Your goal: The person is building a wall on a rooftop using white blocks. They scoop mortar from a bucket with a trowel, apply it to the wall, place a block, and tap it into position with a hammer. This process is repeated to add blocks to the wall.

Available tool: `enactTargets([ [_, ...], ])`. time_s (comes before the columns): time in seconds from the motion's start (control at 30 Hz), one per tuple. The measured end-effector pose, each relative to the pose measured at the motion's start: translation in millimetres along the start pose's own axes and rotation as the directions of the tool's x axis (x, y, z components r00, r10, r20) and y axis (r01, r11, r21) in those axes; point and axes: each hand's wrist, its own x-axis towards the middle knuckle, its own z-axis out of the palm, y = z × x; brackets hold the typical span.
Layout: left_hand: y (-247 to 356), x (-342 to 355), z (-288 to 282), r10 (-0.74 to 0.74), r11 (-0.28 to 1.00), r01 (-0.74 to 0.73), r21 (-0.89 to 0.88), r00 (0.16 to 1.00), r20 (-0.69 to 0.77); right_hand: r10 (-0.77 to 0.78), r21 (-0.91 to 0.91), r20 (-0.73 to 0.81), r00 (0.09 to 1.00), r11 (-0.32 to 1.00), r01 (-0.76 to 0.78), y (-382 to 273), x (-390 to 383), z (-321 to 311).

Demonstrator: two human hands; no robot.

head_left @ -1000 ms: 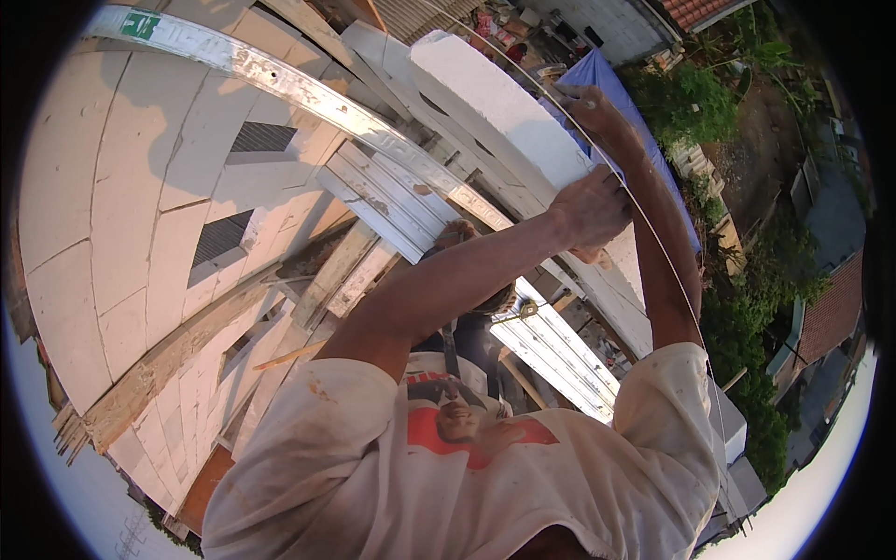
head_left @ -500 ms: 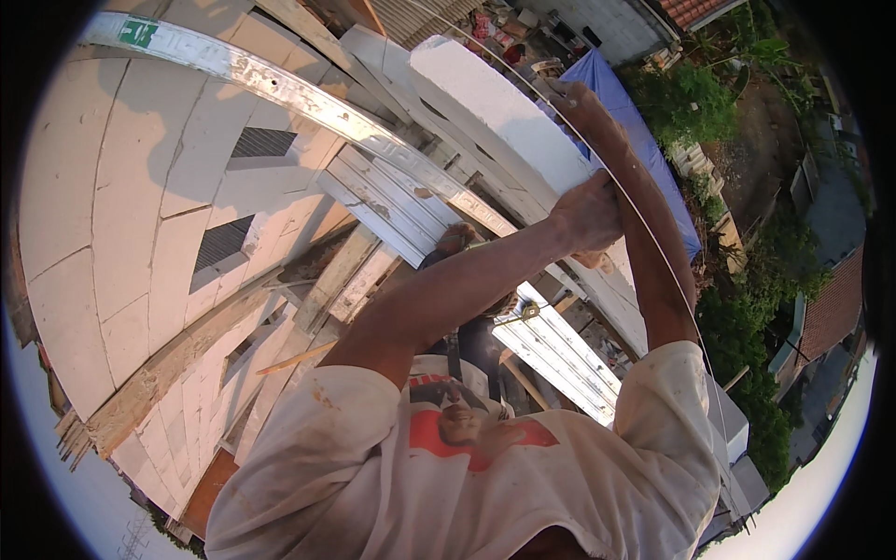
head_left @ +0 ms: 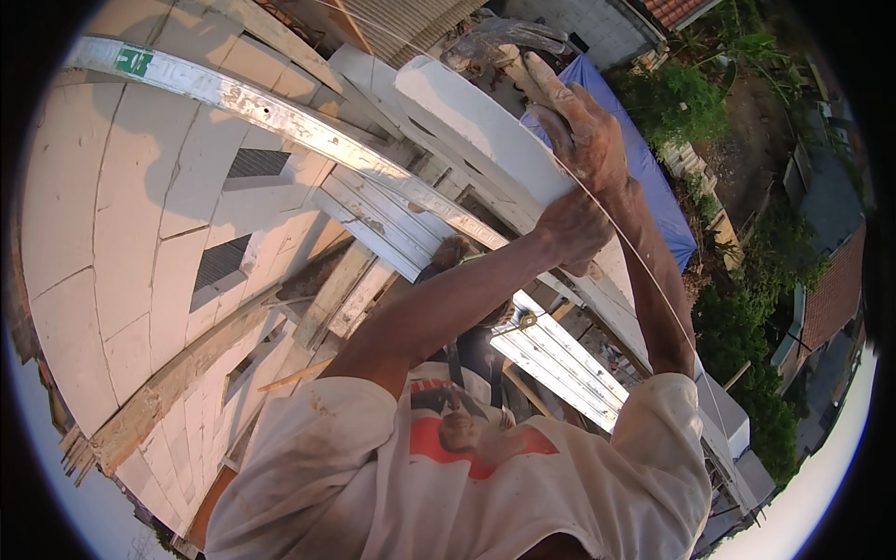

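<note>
A long pale block [head_left: 485, 131] lies on top of the narrow wall. My left hand [head_left: 581, 229] is closed in a fist at the block's near right end, against my right wrist; what it grips is hidden. Just beyond, my right hand [head_left: 588, 135] reaches over the outer side of the block, one finger stretched far forward and the others curled. Past its fingertips shows a grey, shiny, blurred thing [head_left: 495, 42], with a tan handle-like piece near the fingers. Its kind is unclear. A thin pale line [head_left: 644, 266] runs across both hands and along the block.
Left of the block, a long metal bar [head_left: 373, 145] crosses above ribbed metal planks [head_left: 560, 359] and a wooden beam [head_left: 341, 289]. A block wall [head_left: 140, 205] with openings stands left. Far below on the right are a blue tarp [head_left: 644, 159], trees [head_left: 681, 98] and roofs.
My right hand has turned, with one finger now stretched out. The grey thing has come into view beyond it. My left hand has shifted slightly left and nearer.
</note>
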Motion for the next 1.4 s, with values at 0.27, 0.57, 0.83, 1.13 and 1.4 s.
enactTargets([
  [0.27,-2.6,-0.1,54.7,-0.085,0.996,0.082,-0.021,0.953,-0.289,-0.043,-0.211,0.233,0.972,0.973,0.093,-20.4,-26.2,-10.0],
  [0.57,4.0,3.9,19.1,0.042,0.998,-0.038,0.049,0.996,-0.085,0.355,-0.149,0.0,0.935,0.924,-0.351,-33.6,-126.7,-118.7],
  [0.83,14.3,14.0,23.5,0.173,0.976,-0.202,-0.077,0.945,-0.278,0.709,-0.151,-0.202,0.676,0.659,-0.737,-70.5,-318.7,-219.6],
  [1.13,23.5,20.8,13.3,0.174,0.975,-0.194,-0.106,0.969,-0.173,0.689,-0.247,-0.138,0.711,0.672,-0.699,-90.0,-387.2,-215.7],
  [1.4,28.2,22.6,10.3,0.145,0.982,-0.161,-0.095,0.977,-0.154,0.668,-0.189,-0.233,0.706,0.682,-0.707,-92.6,-375.6,-217.3],
])
